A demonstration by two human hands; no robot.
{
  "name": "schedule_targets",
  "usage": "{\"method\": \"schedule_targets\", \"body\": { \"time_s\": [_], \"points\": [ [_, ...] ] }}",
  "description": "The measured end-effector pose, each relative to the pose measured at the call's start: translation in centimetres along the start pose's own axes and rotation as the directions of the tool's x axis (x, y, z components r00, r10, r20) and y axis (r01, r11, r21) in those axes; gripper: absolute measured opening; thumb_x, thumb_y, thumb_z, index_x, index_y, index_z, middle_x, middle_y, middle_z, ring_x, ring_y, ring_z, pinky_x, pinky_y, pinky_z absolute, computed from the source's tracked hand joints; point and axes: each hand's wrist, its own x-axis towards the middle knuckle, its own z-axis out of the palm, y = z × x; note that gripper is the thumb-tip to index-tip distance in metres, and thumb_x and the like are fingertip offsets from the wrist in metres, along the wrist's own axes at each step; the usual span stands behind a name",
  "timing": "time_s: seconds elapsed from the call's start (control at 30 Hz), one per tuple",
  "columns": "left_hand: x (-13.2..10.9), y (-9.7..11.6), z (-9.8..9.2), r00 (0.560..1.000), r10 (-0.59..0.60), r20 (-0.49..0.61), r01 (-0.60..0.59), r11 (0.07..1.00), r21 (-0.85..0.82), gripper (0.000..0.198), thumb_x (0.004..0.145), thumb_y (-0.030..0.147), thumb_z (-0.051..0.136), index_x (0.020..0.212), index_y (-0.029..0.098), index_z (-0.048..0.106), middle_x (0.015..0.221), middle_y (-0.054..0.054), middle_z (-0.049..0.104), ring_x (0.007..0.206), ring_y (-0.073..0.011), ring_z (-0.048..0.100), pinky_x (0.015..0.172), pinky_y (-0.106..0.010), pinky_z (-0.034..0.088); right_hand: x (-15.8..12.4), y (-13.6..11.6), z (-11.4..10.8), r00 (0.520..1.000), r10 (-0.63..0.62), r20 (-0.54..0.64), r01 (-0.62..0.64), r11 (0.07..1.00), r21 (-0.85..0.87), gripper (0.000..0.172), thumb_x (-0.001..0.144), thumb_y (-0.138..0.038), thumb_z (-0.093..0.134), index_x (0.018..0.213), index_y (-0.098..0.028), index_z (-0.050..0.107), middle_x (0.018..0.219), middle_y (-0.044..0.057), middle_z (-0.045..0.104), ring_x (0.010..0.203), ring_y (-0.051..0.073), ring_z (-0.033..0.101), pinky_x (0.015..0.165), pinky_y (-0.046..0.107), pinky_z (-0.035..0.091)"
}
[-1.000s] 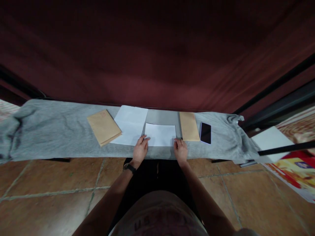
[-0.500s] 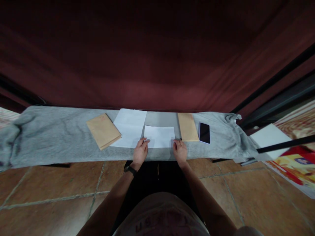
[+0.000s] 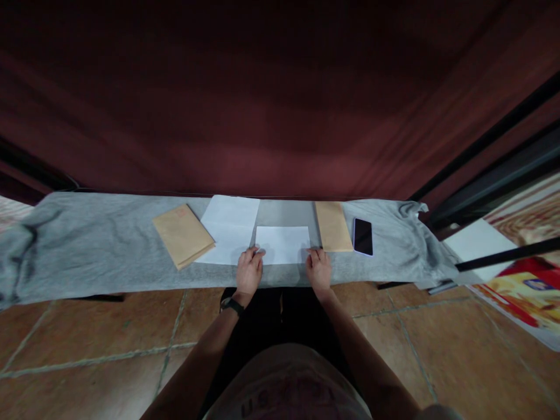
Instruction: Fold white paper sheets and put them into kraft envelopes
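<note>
A small white sheet of paper [image 3: 282,244] lies flat in front of me, its long side towards me. My left hand [image 3: 249,271] is at its left edge, fingers closed with the thumb and fingertips on the paper. At the right edge my right hand [image 3: 319,269] pinches the same sheet near its corner. Larger white sheets [image 3: 231,219] with a crease lie just to the left. Brown envelopes [image 3: 182,234] rest partly over them. Another brown envelope [image 3: 333,226] lies beyond my right hand.
A phone [image 3: 363,237] with a dark screen lies right of the envelope. Grey cloth [image 3: 105,239] covers the narrow table, and a dark red curtain [image 3: 280,163] hangs behind it. At the far right are a black bar [image 3: 507,256] and a red and yellow box [image 3: 525,294].
Both hands stay at the sheet's two sides with hardly any movement. The view has shifted very slightly; the papers, envelopes and phone lie as before.
</note>
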Motion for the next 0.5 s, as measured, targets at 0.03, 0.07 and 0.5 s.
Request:
{"method": "schedule_targets", "body": {
  "time_s": [0.03, 0.07, 0.5],
  "points": [
    [0.1, 0.1, -0.1, 1.000, 0.011, 0.012, -0.012, 1.000, 0.019, 0.030, 0.093, 0.014, 0.051, 0.115, 0.023, 0.070, 0.125, -0.012, 0.064, 0.113, -0.0295, 0.059, 0.100, -0.047, 0.052, 0.0, -0.4, 0.0, 1.000, -0.005, -0.003, 0.005, 1.000, 0.023, 0.031, 0.098, -0.016, 0.044, 0.119, -0.018, 0.067, 0.112, 0.012, 0.065, 0.105, 0.025, 0.056, 0.092, 0.040, 0.046],
    [0.2, 0.4, -0.2, 0.999, 0.024, 0.022, -0.025, 0.999, 0.032, 0.032, 0.092, 0.013, 0.050, 0.116, 0.023, 0.069, 0.128, -0.012, 0.064, 0.115, -0.0302, 0.059, 0.100, -0.048, 0.051, 0.0, -0.9, 0.1, 1.000, -0.014, -0.004, 0.014, 0.998, 0.056, 0.032, 0.098, -0.017, 0.044, 0.121, -0.019, 0.067, 0.117, 0.013, 0.064, 0.110, 0.026, 0.055, 0.094, 0.041, 0.046],
    [-2.1, 5.4, 2.1, 0.964, 0.161, 0.214, -0.182, 0.980, 0.083, 0.062, 0.093, 0.012, 0.036, 0.155, 0.008, 0.033, 0.160, -0.017, 0.038, 0.152, -0.0257, 0.029, 0.124, -0.048, 0.029, -1.7, -6.9, 1.2, 0.934, -0.271, 0.234, 0.230, 0.955, 0.190, 0.049, 0.106, -0.031, 0.038, 0.151, -0.012, 0.045, 0.153, 0.014, 0.050, 0.144, 0.025, 0.043, 0.122, 0.048, 0.031]
  ]
}}
